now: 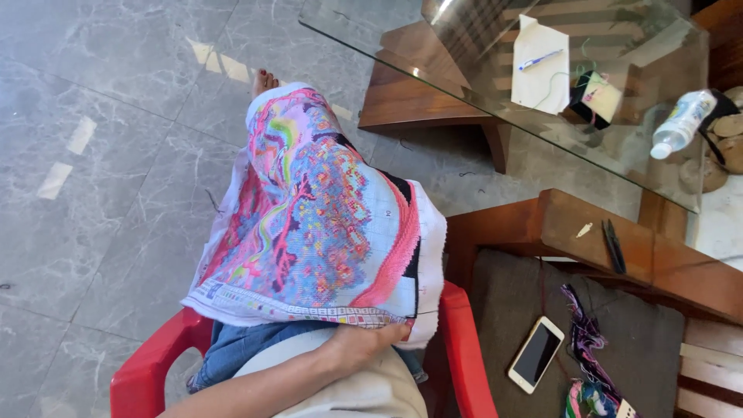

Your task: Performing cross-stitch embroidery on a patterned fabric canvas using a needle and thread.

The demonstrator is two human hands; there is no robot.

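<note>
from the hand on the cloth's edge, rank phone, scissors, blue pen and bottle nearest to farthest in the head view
Measured from the hand at the embroidered cloth's lower edge; which hand it is I cannot tell.
1. Phone, right, on the grey cushion.
2. Scissors, upper right, on the wooden armrest.
3. Blue pen, on paper, glass table.
4. Bottle, far right.

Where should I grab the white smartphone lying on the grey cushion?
Take the white smartphone by its two long edges, coming from above. It lies flat, screen up, on the grey cushion, with bare cushion along both edges and the coloured threads apart to its right.
</note>
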